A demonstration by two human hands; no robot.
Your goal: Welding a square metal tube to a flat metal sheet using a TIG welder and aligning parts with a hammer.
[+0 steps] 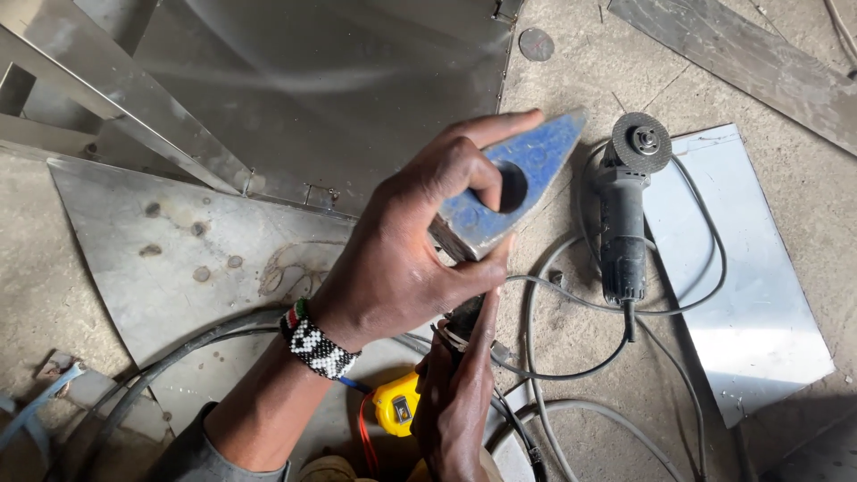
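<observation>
Blue metal wedge (509, 183), arrow-shaped with round hole, held up in left hand (402, 254). Fingers pinch its wide end; thumb under, one finger near hole. Long side points up and right, tip toward grinder (625, 214) on floor. Right hand (455, 393) sits just below, closed around dark tool handle (464, 321). Left hand nearer wedge. Yellow tape measure (397, 403) beside right hand.
</observation>
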